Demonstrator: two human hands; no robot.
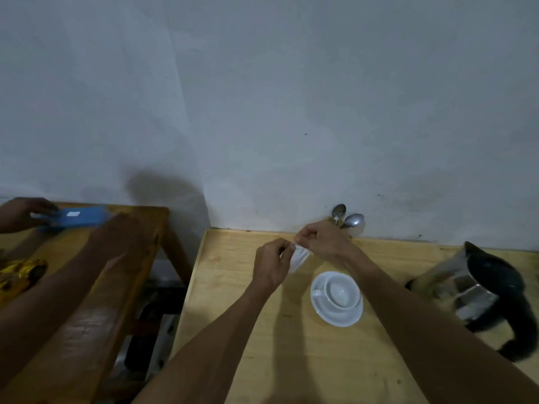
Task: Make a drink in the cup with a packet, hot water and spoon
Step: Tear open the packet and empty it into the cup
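A white cup [339,293] stands empty on a white saucer [344,317] on the light wooden table [248,287]. Just beyond the cup, my left hand [272,265] and my right hand [323,242] both pinch the top edge of a small white packet [299,259], held above the table. Two metal spoons [345,218] stand upright against the wall, behind my right hand. A steel kettle [469,290] with a black lid and handle sits at the right.
Another person's arm [58,293] and hands reach over a darker wooden table [140,225] at the left, holding a blue box [78,217]. A gold foil pack [20,275] lies there. A gap separates the two tables.
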